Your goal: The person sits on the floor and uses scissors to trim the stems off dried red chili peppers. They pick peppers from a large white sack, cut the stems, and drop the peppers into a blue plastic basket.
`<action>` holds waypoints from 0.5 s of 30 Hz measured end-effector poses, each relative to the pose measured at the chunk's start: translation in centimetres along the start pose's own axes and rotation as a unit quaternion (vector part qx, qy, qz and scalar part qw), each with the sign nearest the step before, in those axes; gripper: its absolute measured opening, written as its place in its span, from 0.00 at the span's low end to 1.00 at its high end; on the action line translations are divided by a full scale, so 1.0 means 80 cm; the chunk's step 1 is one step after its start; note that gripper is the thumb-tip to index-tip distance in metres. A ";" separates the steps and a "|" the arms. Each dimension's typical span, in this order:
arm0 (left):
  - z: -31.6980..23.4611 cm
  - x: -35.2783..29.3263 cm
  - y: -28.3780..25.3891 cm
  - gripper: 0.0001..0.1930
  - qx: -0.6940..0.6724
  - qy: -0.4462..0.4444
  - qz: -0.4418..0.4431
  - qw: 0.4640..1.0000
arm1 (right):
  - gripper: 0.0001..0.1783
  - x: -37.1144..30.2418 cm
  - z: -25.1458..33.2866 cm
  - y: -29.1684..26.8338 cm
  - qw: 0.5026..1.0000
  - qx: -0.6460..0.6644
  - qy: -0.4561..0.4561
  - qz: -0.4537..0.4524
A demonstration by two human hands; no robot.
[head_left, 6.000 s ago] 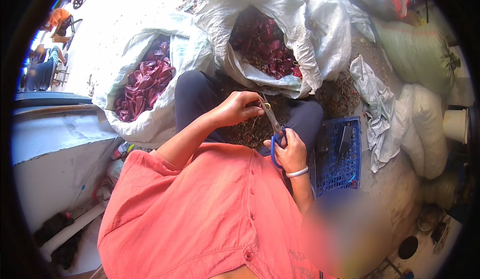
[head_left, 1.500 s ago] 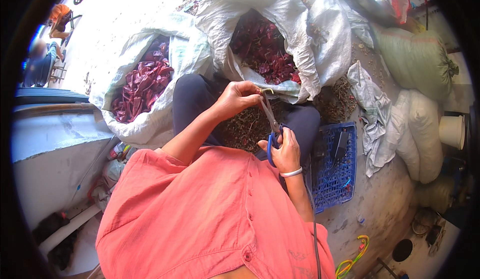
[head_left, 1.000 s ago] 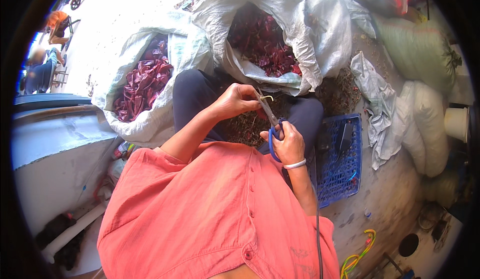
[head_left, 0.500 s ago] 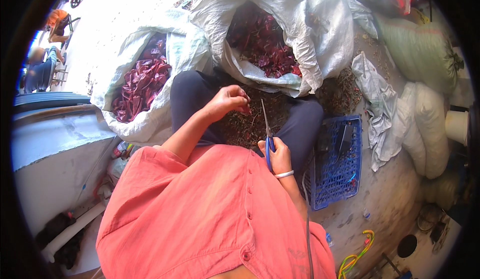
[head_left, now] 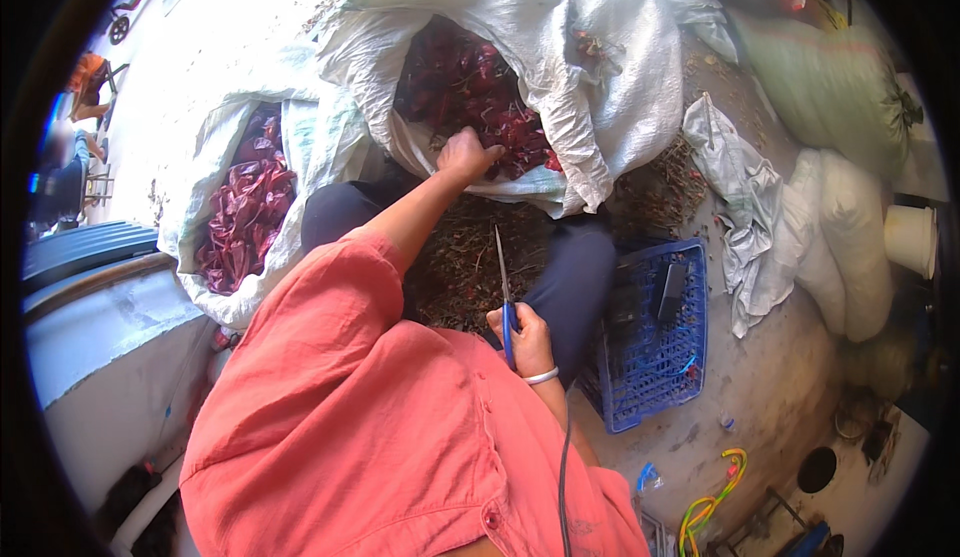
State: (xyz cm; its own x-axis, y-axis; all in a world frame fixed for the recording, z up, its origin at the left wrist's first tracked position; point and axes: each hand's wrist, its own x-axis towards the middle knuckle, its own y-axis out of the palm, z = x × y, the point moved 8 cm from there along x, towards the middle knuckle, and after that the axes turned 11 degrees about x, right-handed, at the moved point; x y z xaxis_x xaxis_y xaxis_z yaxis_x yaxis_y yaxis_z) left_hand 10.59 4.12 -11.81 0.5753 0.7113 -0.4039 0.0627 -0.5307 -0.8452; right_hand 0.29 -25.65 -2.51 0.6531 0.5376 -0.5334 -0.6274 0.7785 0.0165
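Two hands are showing, well apart from each other. The left hand (head_left: 467, 156) is hanging at the near side of the middle sack (head_left: 355, 87), by the dark red pods (head_left: 520, 132). Its thumb is sticking out to the right, but the fingertips are hiding, so I cannot tell whether they are grasping something. The right hand (head_left: 528, 342) is gripping the scissors (head_left: 506, 302), its fingers wrapping around the blue handles. Thin metal blades are pointing away from the person (from this angle they are looking almost like one needle). A smooth white bracelet (head_left: 541, 376) is circling the right wrist.

The pods are filling the middle sack, glossy and wrinkled, and similar red pieces (head_left: 245, 222) are lying in the left sack (head_left: 320, 152). Both sacks are showing white woven plastic with soft, uneven folds. Between the legs of the dark trousers (head_left: 575, 277), a heap of dry brown stems (head_left: 460, 277) is spreading, rough and tangled.

Beside the right knee, a blue crate (head_left: 622, 419) is standing, its hard plastic having many small holes. Further right, a crumpled white sack (head_left: 735, 197) is lying near fat, pale stuffed sacks (head_left: 855, 247), and a round white bucket (head_left: 910, 240) is standing just beside those.
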 end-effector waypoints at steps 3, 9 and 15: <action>0.010 0.017 0.011 0.25 0.029 -0.001 0.006 1.000 | 0.10 0.005 -0.007 0.000 1.000 0.021 -0.017 0.008; 0.031 -0.001 -0.030 0.22 -0.164 0.161 -0.017 0.973 | 0.10 0.011 0.020 -0.004 0.996 -0.025 -0.088 -0.016; 0.021 -0.097 -0.084 0.15 -0.346 0.143 0.138 0.917 | 0.24 0.012 0.051 -0.016 0.974 -0.118 -0.182 -0.066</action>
State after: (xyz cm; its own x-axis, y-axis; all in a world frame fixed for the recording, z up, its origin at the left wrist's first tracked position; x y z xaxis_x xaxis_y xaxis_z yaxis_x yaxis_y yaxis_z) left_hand 4.33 2.97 -3.59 0.8316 0.4079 -0.3769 0.3278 -0.9083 -0.2597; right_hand 3.41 -24.79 0.39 0.8154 0.5499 -0.1809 -0.5789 0.7761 -0.2500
